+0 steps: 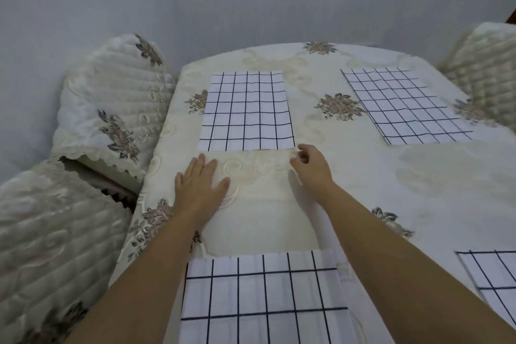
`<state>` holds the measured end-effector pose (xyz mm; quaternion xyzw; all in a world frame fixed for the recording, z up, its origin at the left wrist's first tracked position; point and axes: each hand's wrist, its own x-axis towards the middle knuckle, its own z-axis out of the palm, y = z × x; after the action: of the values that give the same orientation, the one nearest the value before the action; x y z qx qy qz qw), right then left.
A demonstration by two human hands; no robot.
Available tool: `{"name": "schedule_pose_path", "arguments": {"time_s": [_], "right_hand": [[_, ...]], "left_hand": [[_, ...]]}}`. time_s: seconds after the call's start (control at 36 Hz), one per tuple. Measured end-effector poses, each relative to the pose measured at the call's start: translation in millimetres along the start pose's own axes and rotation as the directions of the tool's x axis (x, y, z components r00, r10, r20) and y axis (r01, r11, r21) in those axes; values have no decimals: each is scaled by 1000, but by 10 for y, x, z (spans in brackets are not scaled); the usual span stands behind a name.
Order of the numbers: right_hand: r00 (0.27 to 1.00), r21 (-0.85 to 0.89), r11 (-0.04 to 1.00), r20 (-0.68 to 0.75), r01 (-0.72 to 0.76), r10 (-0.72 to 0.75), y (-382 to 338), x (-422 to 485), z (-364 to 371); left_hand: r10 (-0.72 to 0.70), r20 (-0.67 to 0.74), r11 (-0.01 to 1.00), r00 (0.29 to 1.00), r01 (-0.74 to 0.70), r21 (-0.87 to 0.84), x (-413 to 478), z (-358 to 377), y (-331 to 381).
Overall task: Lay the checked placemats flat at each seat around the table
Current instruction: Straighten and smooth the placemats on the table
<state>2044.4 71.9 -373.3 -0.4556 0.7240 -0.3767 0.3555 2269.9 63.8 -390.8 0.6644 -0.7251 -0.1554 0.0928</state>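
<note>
Several white placemats with dark checks lie flat on the cream floral tablecloth (363,176). One placemat (247,112) is at the far left seat, another placemat (405,103) at the far right. A near placemat (262,299) lies between my forearms, and a fourth placemat (494,282) shows at the right edge. My left hand (199,181) rests flat on the cloth just below the far left mat, fingers apart. My right hand (311,162) hovers by that mat's near right corner, fingers loosely curled, holding nothing.
Chairs with quilted cream covers stand around the table: two chairs at the left (111,103) (50,246) and one chair at the far right (485,70). A pale wall runs behind the table's far edge.
</note>
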Motion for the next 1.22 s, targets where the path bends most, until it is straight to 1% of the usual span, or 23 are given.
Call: {"name": "schedule_pose_path", "arguments": {"time_s": [0.11, 0.22, 0.28, 0.39, 0.64, 0.83, 0.89, 0.94, 0.97, 1.06, 1.11, 1.17, 1.22], "right_hand": [[998, -121, 991, -13, 51, -53, -53, 159, 130], [989, -293, 953, -95, 79, -112, -59, 232, 217], [981, -335, 937, -128, 96, -146, -53, 241, 249], [975, -324, 941, -159, 94, -152, -32, 253, 258], [977, -270, 960, -175, 75, -125, -25, 263, 218], [969, -243, 967, -207, 82, -134, 0, 265, 194], [964, -219, 970, -213, 110, -157, 8, 241, 183], [964, -216, 967, -194, 136, -179, 17, 179, 173], [967, -247, 959, -173, 141, -187, 25, 130, 169], [962, -423, 888, -108, 182, -249, 71, -30, 180], [959, -509, 833, -47, 217, -279, 99, -146, 195], [967, -524, 822, 10, 223, -256, 120, -281, 195], [975, -476, 852, 56, 216, -215, 131, -450, 171]], "left_hand": [[-22, -36, 1000, 999, 22, 22, 127, 11, -47], [-13, -28, 997, 1000, 15, 77, 159, 41, -59], [-15, -19, 994, 1000, 17, 111, 164, 43, -62], [-20, -11, 987, 1000, 21, 158, 171, 55, -52], [-39, -3, 984, 999, 39, 172, 166, 51, -37], [-51, 8, 981, 999, 49, 187, 167, 47, -44], [-56, 13, 981, 998, 52, 187, 165, 46, -42], [-64, 23, 982, 998, 59, 182, 163, 41, -46], [-72, 27, 981, 997, 66, 182, 155, 38, -50], [-99, 31, 978, 995, 91, 188, 121, 37, -67], [-118, 28, 975, 993, 110, 195, 74, 24, -88], [-118, 27, 975, 993, 111, 195, -5, 5, -111], [-108, 37, 979, 993, 100, 177, -127, -11, -126]]}}
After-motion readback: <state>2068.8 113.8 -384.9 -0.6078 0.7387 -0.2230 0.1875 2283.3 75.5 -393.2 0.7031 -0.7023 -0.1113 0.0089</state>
